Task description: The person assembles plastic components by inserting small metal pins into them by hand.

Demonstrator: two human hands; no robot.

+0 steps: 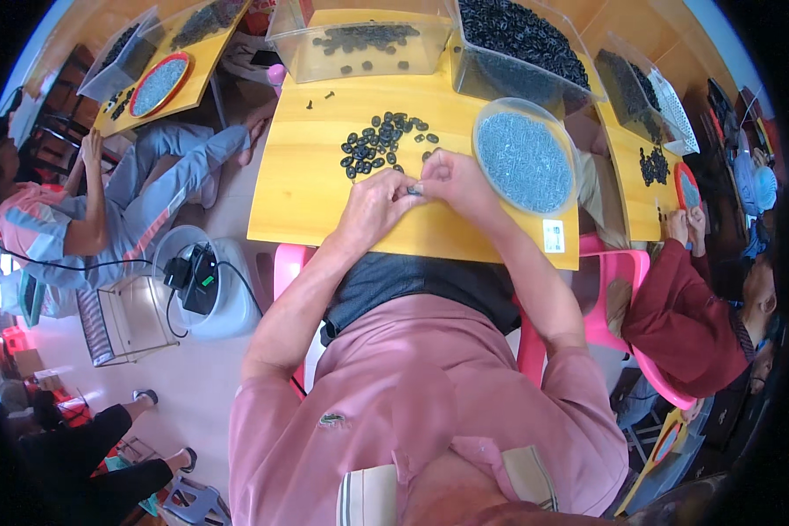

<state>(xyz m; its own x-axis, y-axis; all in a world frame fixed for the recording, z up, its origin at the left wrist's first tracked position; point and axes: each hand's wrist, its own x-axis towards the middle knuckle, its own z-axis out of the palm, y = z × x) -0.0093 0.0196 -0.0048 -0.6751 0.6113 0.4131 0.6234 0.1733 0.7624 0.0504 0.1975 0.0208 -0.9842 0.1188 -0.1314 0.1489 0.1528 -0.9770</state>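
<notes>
Work at a yellow table [307, 180]

A clear bin [535, 95] of black pieces [522, 39] stands beyond a round tray [535, 213] of grey parts [522, 153]. The left hand [377, 209] and right hand [458, 182] meet near loose black ovals [373, 146]. 1 white label [553, 236] bears unreadably small print. 1 green chest emblem [331, 420] shows. 1 dark piece [414, 189] is clamped between both hands' fingertips.

Pieces [377, 145] lie on the table [298, 202] left of the tray [572, 180], the left bin [298, 54] and right bin [500, 81] behind.
</notes>
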